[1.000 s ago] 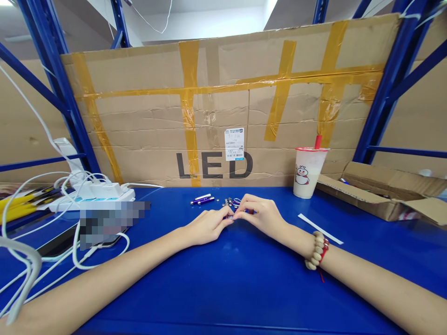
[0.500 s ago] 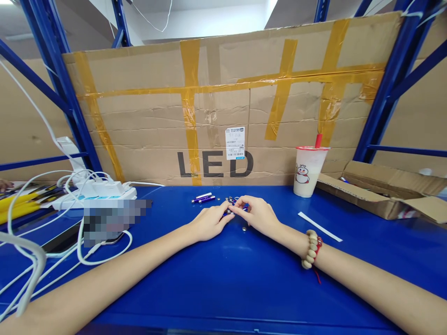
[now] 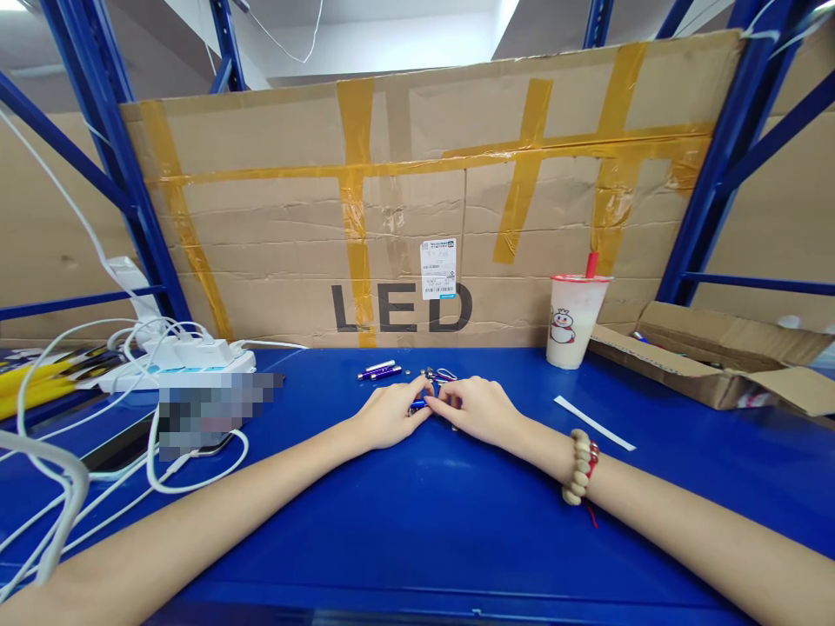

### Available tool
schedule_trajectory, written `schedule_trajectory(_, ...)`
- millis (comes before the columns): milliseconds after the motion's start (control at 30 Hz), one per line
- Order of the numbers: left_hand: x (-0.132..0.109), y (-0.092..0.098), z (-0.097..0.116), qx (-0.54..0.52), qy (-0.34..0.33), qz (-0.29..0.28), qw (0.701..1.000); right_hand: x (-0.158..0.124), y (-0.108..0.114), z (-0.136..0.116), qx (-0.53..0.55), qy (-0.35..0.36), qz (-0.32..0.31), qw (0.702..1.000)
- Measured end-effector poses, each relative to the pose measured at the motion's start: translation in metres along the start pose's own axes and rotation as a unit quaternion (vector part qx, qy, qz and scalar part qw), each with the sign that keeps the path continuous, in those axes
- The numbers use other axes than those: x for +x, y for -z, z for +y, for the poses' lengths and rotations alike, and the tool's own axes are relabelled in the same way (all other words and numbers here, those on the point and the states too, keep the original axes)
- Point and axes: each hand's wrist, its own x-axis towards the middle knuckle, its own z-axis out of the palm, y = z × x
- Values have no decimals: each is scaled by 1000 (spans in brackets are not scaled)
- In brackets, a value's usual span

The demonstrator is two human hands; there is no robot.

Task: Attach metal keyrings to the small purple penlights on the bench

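Observation:
My left hand [image 3: 391, 413] is closed around a small shiny blue metal tube [image 3: 418, 404], which lies level between thumb and fingers. At the tube's right end, the thumb and fingertips of my right hand [image 3: 479, 407] are pinched together on it; the exact contact is partly hidden. Just behind my hands is a cluster of small purple metal parts [image 3: 444, 376], one with a loop. To the left lie slim purple and silver penlight-like tubes [image 3: 380, 372]. A small round silvery piece [image 3: 455, 427] is half covered by my right hand.
A milky drink cup [image 3: 574, 322] with a red straw stands at the back right, beside an open cardboard box [image 3: 711, 369]. A white strip [image 3: 593, 422] lies nearer. White cables and a power strip [image 3: 189, 361] crowd the left. A cardboard sheet [image 3: 274, 235] closes the back.
The blue tube now shows between my hands, where fingers covered more of it before. My right hand has shifted slightly, now partly covering the round silvery piece. The view has turned a little.

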Motion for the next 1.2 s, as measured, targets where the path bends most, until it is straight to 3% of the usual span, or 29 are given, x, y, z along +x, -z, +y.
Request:
schedule_trajectory(200, -2, 1, 1, -1, 0, 9, 1000, -5, 2, -11, -54, 43, 16, 998)
schedule_trajectory(500, -1, 3, 3, -15, 44, 81, 996, -8, 2, -10, 25, 122, -18, 992)
schedule_trajectory(767, -1, 1, 2, -36, 55, 104, 992, -2, -1, -5, 26, 49, -23, 998)
schedule_trajectory(1000, -1, 1, 2, -39, 37, 113, 992, 3, -7, 5, 66, 122, -23, 990)
schedule_trajectory(1200, -1, 3, 4, 0, 30, 121, 992, 2, -7, 3, 33, 38, 17, 999)
